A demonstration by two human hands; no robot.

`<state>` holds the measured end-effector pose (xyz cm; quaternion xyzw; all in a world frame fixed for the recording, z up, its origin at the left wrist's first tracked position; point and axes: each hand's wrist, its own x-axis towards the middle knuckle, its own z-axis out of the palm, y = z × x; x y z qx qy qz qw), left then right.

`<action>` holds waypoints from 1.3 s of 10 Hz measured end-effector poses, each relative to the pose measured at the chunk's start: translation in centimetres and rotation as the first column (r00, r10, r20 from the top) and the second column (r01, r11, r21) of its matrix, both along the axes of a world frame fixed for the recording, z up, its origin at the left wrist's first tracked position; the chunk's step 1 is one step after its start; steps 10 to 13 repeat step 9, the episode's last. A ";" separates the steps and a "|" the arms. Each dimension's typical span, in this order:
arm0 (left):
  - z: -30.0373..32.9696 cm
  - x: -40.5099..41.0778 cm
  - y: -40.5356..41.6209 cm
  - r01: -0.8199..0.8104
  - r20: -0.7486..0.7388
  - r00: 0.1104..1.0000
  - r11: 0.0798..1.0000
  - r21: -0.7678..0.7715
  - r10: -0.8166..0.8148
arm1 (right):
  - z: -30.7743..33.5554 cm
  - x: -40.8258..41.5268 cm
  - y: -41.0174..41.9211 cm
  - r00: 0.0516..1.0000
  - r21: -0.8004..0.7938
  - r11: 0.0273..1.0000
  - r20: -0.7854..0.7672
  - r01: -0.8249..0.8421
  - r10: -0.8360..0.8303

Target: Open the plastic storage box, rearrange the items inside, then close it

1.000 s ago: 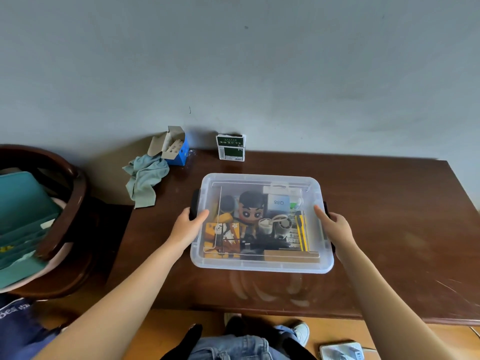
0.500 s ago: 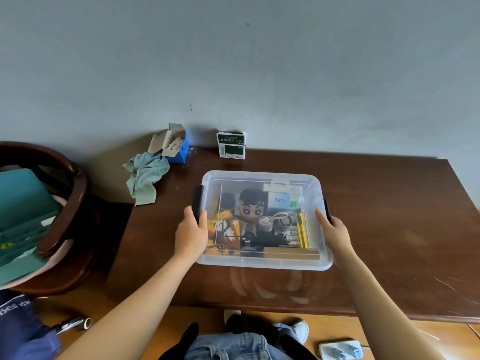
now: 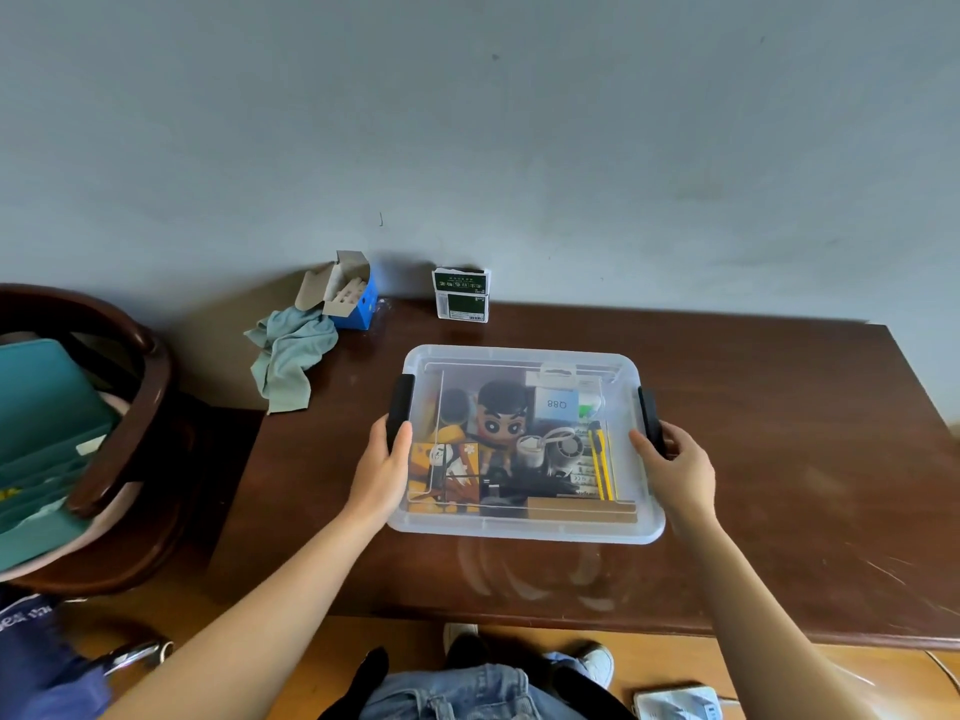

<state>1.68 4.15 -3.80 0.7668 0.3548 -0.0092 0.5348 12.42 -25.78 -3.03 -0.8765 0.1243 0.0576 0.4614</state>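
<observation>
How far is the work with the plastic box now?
Nothing looks done yet: the lid is still on the plastic storage box. In hand: the left hand grips the left black latch, the right hand the right latch. Left: opening, rearranging the items inside, closing.

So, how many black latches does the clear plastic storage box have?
2 can be seen. One black latch is on the left side of the clear plastic storage box, under the left hand. The other black latch is on the right side, under the right hand.
</observation>
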 end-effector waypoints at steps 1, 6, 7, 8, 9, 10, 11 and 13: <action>0.0 -0.3 -0.6 -0.051 0.011 0.999 0.996 0.067 0.050 | -0.6 -0.9 0.3 0.999 0.042 0.998 0.029 -0.043 0.042; 0.1 -0.5 -0.7 -0.041 0.019 0.999 0.997 0.060 0.039 | -0.4 -1.8 0.2 0.973 -0.002 0.975 -0.057 -0.224 0.224; 0.3 -0.8 -0.4 -0.015 0.021 1.000 1.000 0.003 0.015 | -0.4 -1.9 0.1 0.974 0.079 0.974 -0.067 -0.212 0.217; 0.7 -1.2 0.0 -0.034 0.007 0.999 0.996 -0.083 0.035 | 0.0 -1.6 0.0 0.983 0.219 0.965 -0.075 -0.146 0.166; 0.5 -2.0 0.4 -0.100 0.008 0.995 0.986 -0.135 0.102 | -0.8 -2.4 -0.6 0.998 0.216 0.976 -0.055 -0.004 0.016; 0.5 -2.0 0.4 -0.100 0.008 0.995 0.986 -0.135 0.102 | -0.8 -2.4 -0.6 0.998 0.216 0.976 -0.055 -0.004 0.016; 0.5 -2.0 0.4 -0.100 0.008 0.995 0.986 -0.135 0.102 | -0.8 -2.4 -0.6 0.998 0.216 0.976 -0.055 -0.004 0.016; 0.5 -2.0 0.4 -0.100 0.008 0.995 0.986 -0.135 0.102 | -0.8 -2.4 -0.6 0.998 0.216 0.976 -0.055 -0.004 0.016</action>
